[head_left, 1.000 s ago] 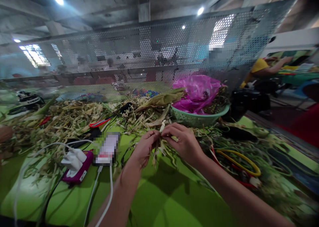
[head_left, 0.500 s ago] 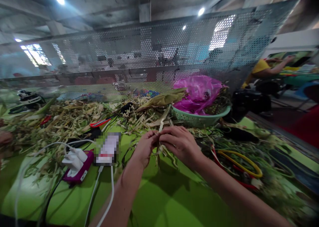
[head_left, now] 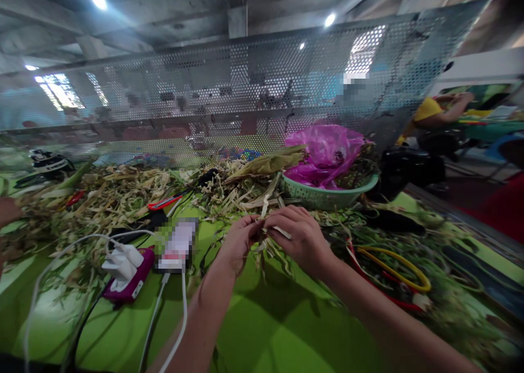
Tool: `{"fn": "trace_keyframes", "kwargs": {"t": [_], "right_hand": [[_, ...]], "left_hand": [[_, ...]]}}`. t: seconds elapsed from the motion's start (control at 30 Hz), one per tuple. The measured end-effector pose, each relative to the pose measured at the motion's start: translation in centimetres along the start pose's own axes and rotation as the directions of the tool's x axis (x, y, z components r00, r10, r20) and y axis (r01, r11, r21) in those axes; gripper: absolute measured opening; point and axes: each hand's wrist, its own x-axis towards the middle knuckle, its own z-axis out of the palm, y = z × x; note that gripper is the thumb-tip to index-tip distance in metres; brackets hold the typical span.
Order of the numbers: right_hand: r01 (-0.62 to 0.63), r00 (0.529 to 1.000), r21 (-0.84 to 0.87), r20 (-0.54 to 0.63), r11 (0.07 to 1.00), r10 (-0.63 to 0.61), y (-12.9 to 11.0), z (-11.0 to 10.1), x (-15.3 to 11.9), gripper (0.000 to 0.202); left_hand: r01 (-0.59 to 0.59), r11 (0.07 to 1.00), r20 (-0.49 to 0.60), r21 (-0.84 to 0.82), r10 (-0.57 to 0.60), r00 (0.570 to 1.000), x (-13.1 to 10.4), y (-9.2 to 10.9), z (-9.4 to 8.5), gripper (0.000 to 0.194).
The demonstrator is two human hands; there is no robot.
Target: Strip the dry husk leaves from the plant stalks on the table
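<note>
Fingers pinched together, my left hand [head_left: 238,243] and my right hand [head_left: 301,237] meet at the middle of the table. Between them is a small bunch of pale dried corn husk strips [head_left: 267,248]. Its loose ends hang below the fingers, and one pale strip stands up above them. The exact grip point is hidden by the fingertips. Just beyond my hands lies a heap of dry husks [head_left: 249,190], with a large folded husk [head_left: 268,163] on top.
A green basket [head_left: 327,195] with a purple plastic bag [head_left: 325,152] stands behind. Left are a phone [head_left: 178,244], a purple power strip [head_left: 129,280] with white chargers, cables, and a red cutter [head_left: 164,202]. Yellow-handled pliers [head_left: 395,266] lie right. Another person's hand [head_left: 9,212] shows far left.
My right fingers have shifted slightly on the husk strips, and a pale piece now shows by them. The other person's hand at far left has moved up a little.
</note>
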Motion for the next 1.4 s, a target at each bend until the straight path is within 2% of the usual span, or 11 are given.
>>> {"fn": "trace_keyframes", "kwargs": {"t": [0.13, 0.3, 0.5, 0.7, 0.9, 1.17, 1.3, 1.4], "right_hand": [[-0.166, 0.981, 0.16, -0.071, 0.973, 0.179, -0.2, 0.4, 0.1, 0.006], [-0.203, 0.961, 0.191, -0.149, 0.96, 0.233, -0.7, 0.3, 0.1, 0.005], [-0.301, 0.943, 0.215, -0.074, 0.929, 0.323, -0.5, 0.4, 0.0, 0.009], [-0.273, 0.95, 0.235, -0.087, 0.933, 0.3, 0.1, 0.7, 0.0, 0.006], [-0.267, 0.956, 0.246, -0.058, 0.932, 0.289, 0.3, 1.1, -0.2, 0.014], [-0.318, 0.944, 0.183, -0.031, 0.93, 0.329, -0.1, 1.4, 0.0, 0.019], [-0.389, 0.914, 0.285, -0.003, 0.876, 0.407, 0.1, 1.4, 0.0, 0.022], [-0.498, 0.851, 0.436, 0.076, 0.75, 0.52, 0.5, 1.6, -0.1, 0.024]], "left_hand": [[-0.007, 1.0, 0.005, -0.004, 0.007, 1.0, 0.1, -0.1, 0.0, 0.026], [-0.064, 0.988, 0.003, 0.144, 0.065, 0.998, 0.3, -0.3, -0.1, 0.02], [-0.197, 0.916, 0.062, 0.349, 0.187, 0.98, 0.3, -0.5, -0.4, 0.015], [-0.193, 0.926, 0.032, 0.325, 0.193, 0.981, 0.4, -0.7, -0.4, 0.018], [-0.094, 0.98, -0.005, 0.177, 0.096, 0.995, 0.6, -0.9, -0.6, 0.022], [-0.217, 0.918, 0.065, 0.331, 0.207, 0.976, 0.2, -0.9, -0.4, 0.02], [-0.22, 0.904, 0.076, 0.367, 0.206, 0.975, 0.3, -1.0, -0.5, 0.024], [-0.238, 0.874, 0.08, 0.424, 0.225, 0.971, 0.4, -1.1, -0.6, 0.024]]}}
